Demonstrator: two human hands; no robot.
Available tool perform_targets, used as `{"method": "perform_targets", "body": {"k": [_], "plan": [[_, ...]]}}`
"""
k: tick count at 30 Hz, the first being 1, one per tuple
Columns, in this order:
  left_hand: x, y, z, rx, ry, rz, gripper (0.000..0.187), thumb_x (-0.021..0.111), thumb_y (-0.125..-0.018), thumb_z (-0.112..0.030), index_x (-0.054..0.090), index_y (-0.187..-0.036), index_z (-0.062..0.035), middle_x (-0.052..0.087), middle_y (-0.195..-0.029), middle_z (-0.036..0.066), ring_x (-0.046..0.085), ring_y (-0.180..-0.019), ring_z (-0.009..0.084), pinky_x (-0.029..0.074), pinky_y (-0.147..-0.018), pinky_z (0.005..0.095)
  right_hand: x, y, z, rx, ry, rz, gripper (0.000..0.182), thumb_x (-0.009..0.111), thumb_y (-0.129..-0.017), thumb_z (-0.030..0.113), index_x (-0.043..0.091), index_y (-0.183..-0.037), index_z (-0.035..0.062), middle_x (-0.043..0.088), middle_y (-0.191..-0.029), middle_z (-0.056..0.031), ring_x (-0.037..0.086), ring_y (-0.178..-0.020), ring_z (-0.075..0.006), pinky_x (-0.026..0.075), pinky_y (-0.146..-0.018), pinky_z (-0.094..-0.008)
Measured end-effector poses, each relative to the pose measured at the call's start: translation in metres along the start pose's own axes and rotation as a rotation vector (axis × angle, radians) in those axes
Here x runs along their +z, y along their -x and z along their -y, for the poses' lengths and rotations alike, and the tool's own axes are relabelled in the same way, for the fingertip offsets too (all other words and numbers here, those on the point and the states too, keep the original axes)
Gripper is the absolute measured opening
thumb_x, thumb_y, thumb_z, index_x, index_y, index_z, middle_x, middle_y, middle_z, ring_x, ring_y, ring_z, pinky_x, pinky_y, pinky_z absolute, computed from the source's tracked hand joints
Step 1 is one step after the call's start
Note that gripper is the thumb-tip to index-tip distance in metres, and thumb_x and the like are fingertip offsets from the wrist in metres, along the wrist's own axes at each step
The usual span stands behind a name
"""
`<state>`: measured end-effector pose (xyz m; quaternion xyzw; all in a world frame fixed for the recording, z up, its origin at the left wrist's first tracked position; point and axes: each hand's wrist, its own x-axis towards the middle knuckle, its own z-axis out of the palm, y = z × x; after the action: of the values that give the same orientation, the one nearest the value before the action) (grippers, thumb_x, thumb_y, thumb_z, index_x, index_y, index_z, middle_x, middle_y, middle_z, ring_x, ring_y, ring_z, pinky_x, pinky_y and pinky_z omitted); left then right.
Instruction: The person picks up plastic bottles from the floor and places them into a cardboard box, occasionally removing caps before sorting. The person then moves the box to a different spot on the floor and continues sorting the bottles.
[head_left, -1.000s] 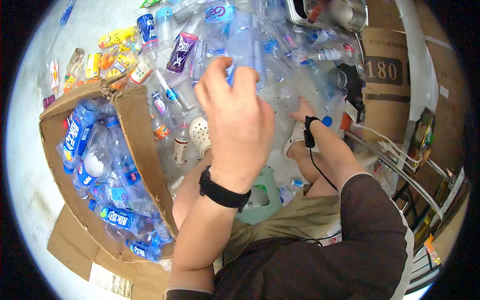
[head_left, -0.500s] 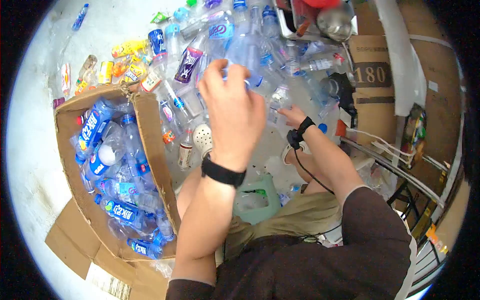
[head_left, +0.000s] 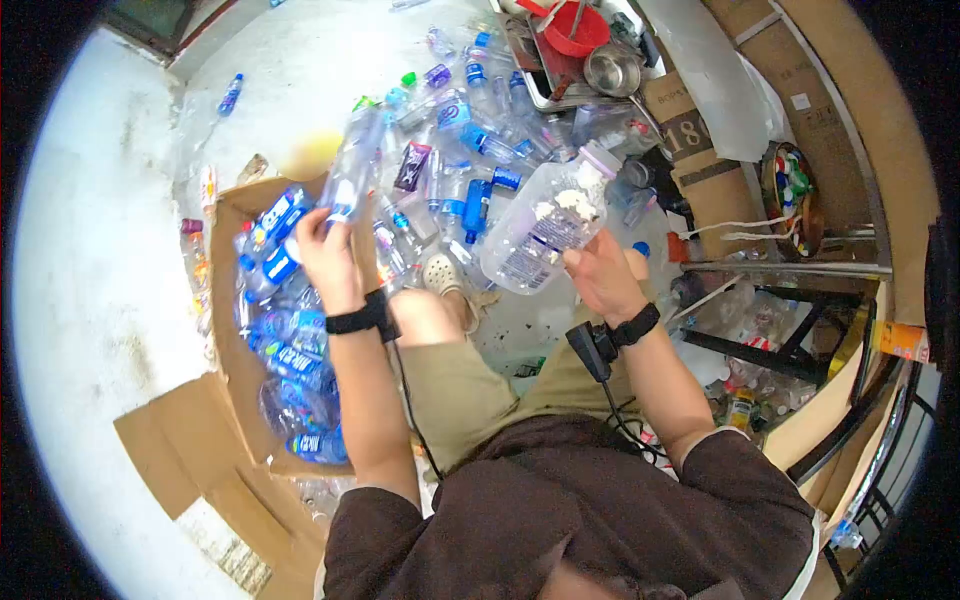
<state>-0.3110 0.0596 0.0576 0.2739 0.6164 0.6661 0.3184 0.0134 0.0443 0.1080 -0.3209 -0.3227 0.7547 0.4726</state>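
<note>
My left hand (head_left: 330,262) is closed around the lower end of a clear plastic bottle (head_left: 357,160), which tilts up and away near the far right corner of a cardboard box (head_left: 237,418). Several clear bottles with blue labels (head_left: 292,362) fill that box. In my right hand (head_left: 608,280) is a large clear plastic jar (head_left: 520,225) with a pale lid and torn label scraps. It leans to the right above the floor. Beyond both hands lies a heap of loose bottles (head_left: 452,190), among them a purple-labelled bottle (head_left: 411,166).
A red bowl (head_left: 577,30) and a metal pot (head_left: 612,72) sit in a tray at the back. Cardboard (head_left: 705,200) and a black metal frame (head_left: 745,350) stand on the right. A blurred yellow shape (head_left: 315,153) shows beyond the box.
My left hand has moved left from over the heap to beside the box. My right hand has lifted the large jar from the heap. The view has shifted too.
</note>
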Motion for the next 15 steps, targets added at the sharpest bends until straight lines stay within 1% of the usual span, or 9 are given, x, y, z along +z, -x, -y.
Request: {"method": "perform_targets", "body": {"k": [1, 3, 5, 6, 7, 9, 11, 13, 15], "plan": [[-0.027, 0.009, -0.012, 0.032, -0.039, -0.039, 0.029, 0.059, -0.074, 0.002, 0.054, -0.102, 0.0021, 0.056, -0.099, 0.009, 0.054, -0.091, 0.0178, 0.043, -0.084, 0.0301, 0.008, 0.013, 0.001, -0.028, 0.031, 0.023, 0.064, 0.067, -0.076, 0.007, 0.038, -0.132, 0.0030, 0.050, -0.127, -0.0058, 0.048, -0.118, -0.0195, 0.037, -0.102, -0.0358], [-0.095, 0.019, -0.004, 0.194, -0.197, -0.153, 0.029, 0.060, -0.074, 0.001, 0.055, -0.102, 0.0013, 0.054, -0.103, 0.012, 0.051, -0.096, 0.0212, 0.041, -0.088, 0.0330, 0.020, 0.030, 0.003, -0.067, 0.074, 0.055, 0.066, 0.068, -0.074, 0.009, 0.037, -0.132, 0.0025, 0.049, -0.127, -0.0066, 0.047, -0.118, -0.0201, 0.035, -0.103, -0.0365], [-0.136, 0.049, -0.022, 0.271, -0.754, -0.344, 0.030, 0.061, -0.073, -0.002, 0.056, -0.102, -0.0006, 0.052, -0.106, 0.014, 0.049, -0.101, 0.0262, 0.038, -0.092, 0.0364, 0.036, 0.047, 0.006, -0.070, 0.140, 0.106, 0.067, 0.069, -0.074, 0.011, 0.037, -0.132, 0.0020, 0.049, -0.128, -0.0078, 0.046, -0.119, -0.0208, 0.034, -0.103, -0.0369], [-0.155, 0.062, -0.020, 0.312, -0.832, -0.410, 0.029, 0.061, -0.073, -0.003, 0.057, -0.101, -0.0021, 0.051, -0.105, 0.015, 0.048, -0.103, 0.0301, 0.037, -0.094, 0.0385, 0.039, 0.053, 0.007, -0.059, 0.171, 0.123, 0.068, 0.070, -0.074, 0.012, 0.036, -0.133, 0.0018, 0.048, -0.128, -0.0085, 0.045, -0.121, -0.0213, 0.033, -0.104, -0.0374], [-0.178, 0.069, -0.007, 0.344, -0.874, -0.445, 0.032, 0.061, -0.072, -0.003, 0.056, -0.104, -0.0023, 0.048, -0.108, 0.017, 0.046, -0.105, 0.0313, 0.036, -0.095, 0.0399, 0.041, 0.056, 0.007, -0.058, 0.165, 0.144, 0.068, 0.070, -0.074, 0.012, 0.036, -0.133, 0.0018, 0.048, -0.128, -0.0085, 0.045, -0.121, -0.0213, 0.033, -0.104, -0.0374], [-0.201, 0.087, 0.008, 0.312, -0.987, -0.478, 0.037, 0.061, -0.070, -0.002, 0.055, -0.106, -0.0018, 0.045, -0.115, 0.021, 0.043, -0.110, 0.0342, 0.033, -0.098, 0.0414, 0.046, 0.062, 0.003, -0.024, 0.165, 0.177, 0.070, 0.071, -0.074, 0.013, 0.035, -0.134, 0.0016, 0.047, -0.129, -0.0085, 0.043, -0.122, -0.0211, 0.033, -0.104, -0.0374], [-0.215, 0.100, 0.029, 0.265, -0.968, -0.306, 0.042, 0.061, -0.068, -0.001, 0.053, -0.110, -0.0016, 0.041, -0.120, 0.024, 0.040, -0.115, 0.0370, 0.030, -0.100, 0.0427, 0.051, 0.064, 0.006, -0.056, 0.186, 0.172, 0.068, 0.069, -0.075, 0.013, 0.035, -0.134, 0.0013, 0.048, -0.128, -0.0082, 0.045, -0.120, -0.0206, 0.033, -0.104, -0.0367], [-0.216, 0.113, 0.028, 0.244, -0.965, -0.246, 0.044, 0.061, -0.068, -0.004, 0.053, -0.111, -0.0022, 0.041, -0.122, 0.024, 0.038, -0.117, 0.0381, 0.030, -0.101, 0.0434, 0.050, 0.068, 0.004, -0.106, 0.217, 0.122, 0.066, 0.067, -0.077, 0.014, 0.035, -0.134, 0.0011, 0.049, -0.127, -0.0080, 0.047, -0.118, -0.0201, 0.034, -0.103, -0.0360], [-0.217, 0.118, 0.034, 0.278, -1.106, -0.294, 0.046, 0.061, -0.068, -0.009, 0.053, -0.112, -0.0014, 0.044, -0.120, 0.024, 0.039, -0.116, 0.0381, 0.030, -0.100, 0.0444, 0.030, 0.074, -0.004, -0.067, 0.203, 0.044, 0.065, 0.065, -0.079, 0.010, 0.033, -0.136, 0.0024, 0.048, -0.128, -0.0074, 0.046, -0.120, -0.0201, 0.033, -0.104, -0.0362]]}}
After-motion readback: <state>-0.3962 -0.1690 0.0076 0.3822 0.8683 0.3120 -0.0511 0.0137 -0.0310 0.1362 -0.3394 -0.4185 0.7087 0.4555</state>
